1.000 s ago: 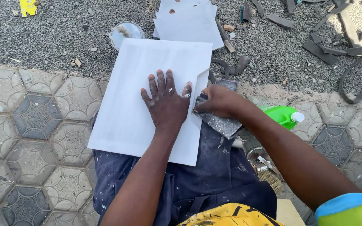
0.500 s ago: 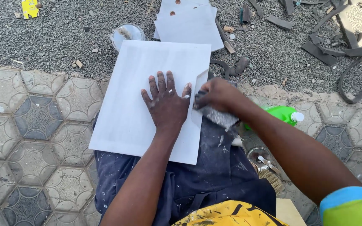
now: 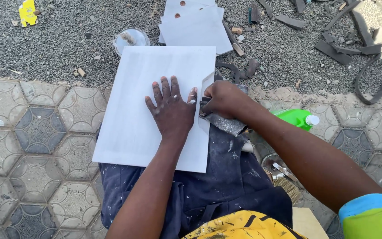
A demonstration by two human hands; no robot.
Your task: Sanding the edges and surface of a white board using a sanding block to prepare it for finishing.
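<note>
A large white square tile point(image 3: 133, 106) lies across my lap, its far edge reaching the gravel. My left hand point(image 3: 171, 108) presses flat on it with fingers spread, near the right edge. My right hand point(image 3: 219, 98) grips a worn dark grey sanding pad point(image 3: 226, 122) against the tile's right edge, where a notch is cut out. My dark blue dusty trousers point(image 3: 226, 186) show below the tile.
A stack of white tiles with small holes point(image 3: 195, 22) lies on the gravel beyond. A clear container point(image 3: 130, 39) sits at the upper left of the tile. A green bottle point(image 3: 296, 117), a metal tin with a brush point(image 3: 279, 170), dark rubber scraps point(image 3: 354, 44) lie right.
My right hand has shifted slightly with the sanding pad along the tile's right edge. My left hand stays flat on the tile.
</note>
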